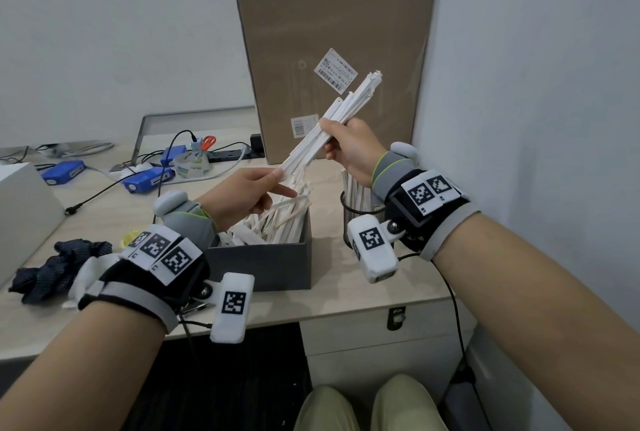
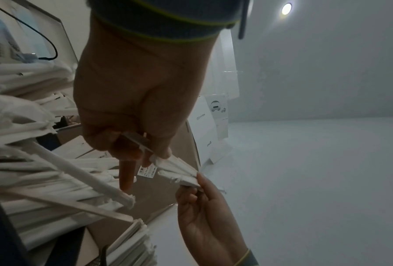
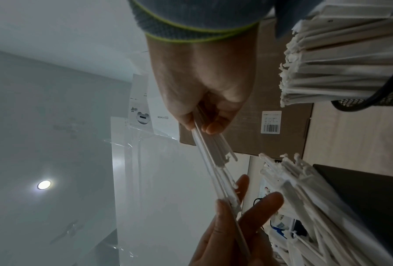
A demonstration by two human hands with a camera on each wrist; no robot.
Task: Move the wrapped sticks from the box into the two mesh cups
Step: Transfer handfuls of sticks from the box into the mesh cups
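Observation:
A bundle of white wrapped sticks (image 1: 346, 108) slants up to the right above the grey box (image 1: 263, 264). My right hand (image 1: 329, 140) grips it around the middle, and my left hand (image 1: 280, 181) pinches its lower end between thumb and fingers. In the left wrist view the left hand (image 2: 145, 149) holds the bundle (image 2: 179, 171) opposite the right hand (image 2: 199, 198). Many more wrapped sticks (image 1: 277, 219) lie in the box. One black mesh cup (image 1: 360, 219), with sticks standing in it, sits right of the box, partly hidden by my right wrist. I see no second cup.
A tall cardboard carton (image 1: 336, 50) stands behind the box, and a wall closes off the right side. Blue devices (image 1: 149, 179), a tape roll (image 1: 192, 164) and cables lie at the back left. Dark cloth (image 1: 59, 268) lies near the table's front edge.

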